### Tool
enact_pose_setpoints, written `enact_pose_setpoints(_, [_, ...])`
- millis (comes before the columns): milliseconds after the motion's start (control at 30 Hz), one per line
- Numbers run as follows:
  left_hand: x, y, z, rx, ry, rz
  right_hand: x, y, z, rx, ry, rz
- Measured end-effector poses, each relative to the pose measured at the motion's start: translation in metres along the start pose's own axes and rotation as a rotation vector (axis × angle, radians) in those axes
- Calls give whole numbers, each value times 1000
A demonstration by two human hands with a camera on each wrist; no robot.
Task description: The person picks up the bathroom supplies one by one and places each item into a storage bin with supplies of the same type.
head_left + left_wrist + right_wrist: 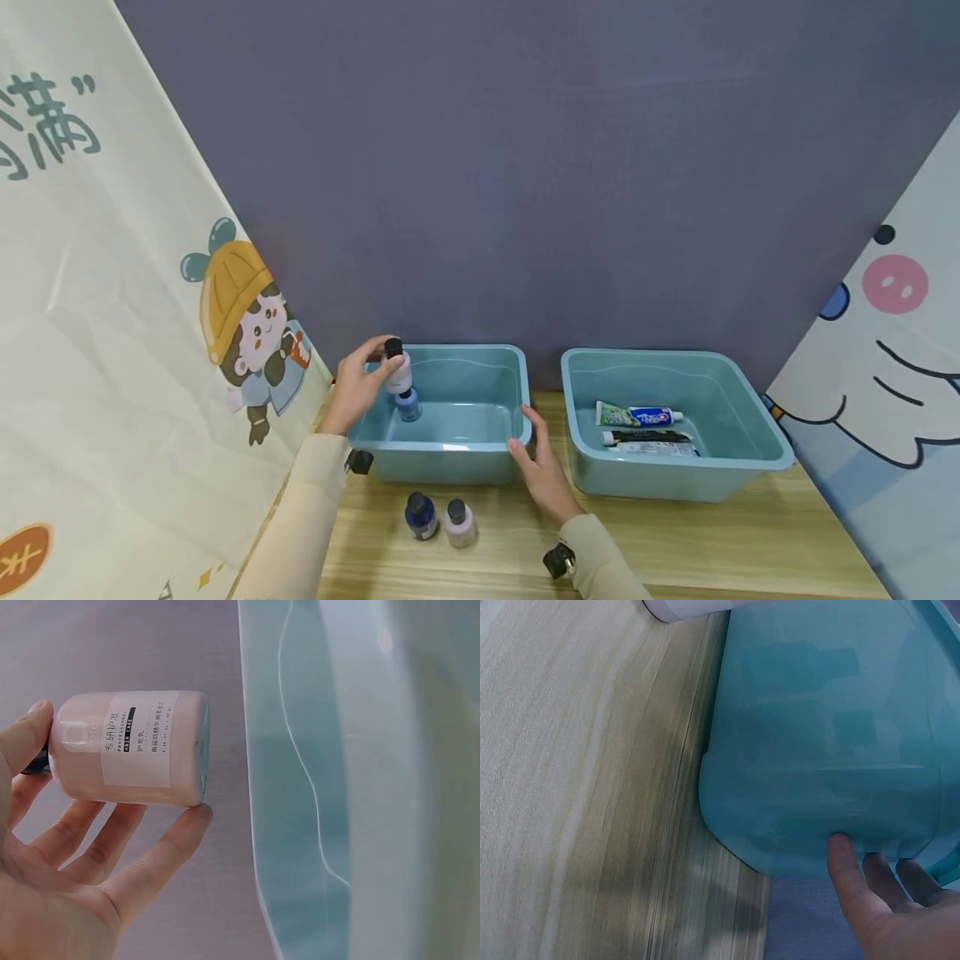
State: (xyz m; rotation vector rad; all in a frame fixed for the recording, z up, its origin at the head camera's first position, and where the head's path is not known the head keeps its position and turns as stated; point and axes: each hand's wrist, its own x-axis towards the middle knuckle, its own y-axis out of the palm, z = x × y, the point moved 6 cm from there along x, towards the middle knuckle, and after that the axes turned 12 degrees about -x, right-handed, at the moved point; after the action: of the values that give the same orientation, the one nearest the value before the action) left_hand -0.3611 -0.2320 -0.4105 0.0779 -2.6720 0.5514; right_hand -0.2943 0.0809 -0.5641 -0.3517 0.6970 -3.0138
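Observation:
My left hand (358,387) holds a pink hair-care bottle (399,377) with a black cap over the left teal bin (442,467). In the left wrist view the thumb is at the cap, and the other fingers lie along the side of the pink bottle (142,750) with the white label. Below it, a blue bottle (408,408) stands inside that bin. My right hand (547,475) touches the bin's front right corner with extended fingers. In the right wrist view the fingertips (840,847) rest against a teal wall (802,765).
In front of the left bin stand a dark blue bottle (422,518) and another pink bottle (460,527) on the wooden table (675,542). The right teal bin (660,479) contains several toothpaste tubes (648,417). A grey-purple partition (525,183) rises behind both bins.

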Motion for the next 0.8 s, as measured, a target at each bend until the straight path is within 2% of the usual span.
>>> enact_pose_setpoints(200, [6, 3, 4, -13, -28, 35, -1, 0, 1, 37, 6, 20])
enact_pose_setpoints(567, [15, 13, 13, -20, -94, 77, -2, 0, 0, 39, 18, 27])
enact_pose_setpoints(800, [22, 19, 11, 3, -83, 90, -1, 1, -1, 45, 21, 32])
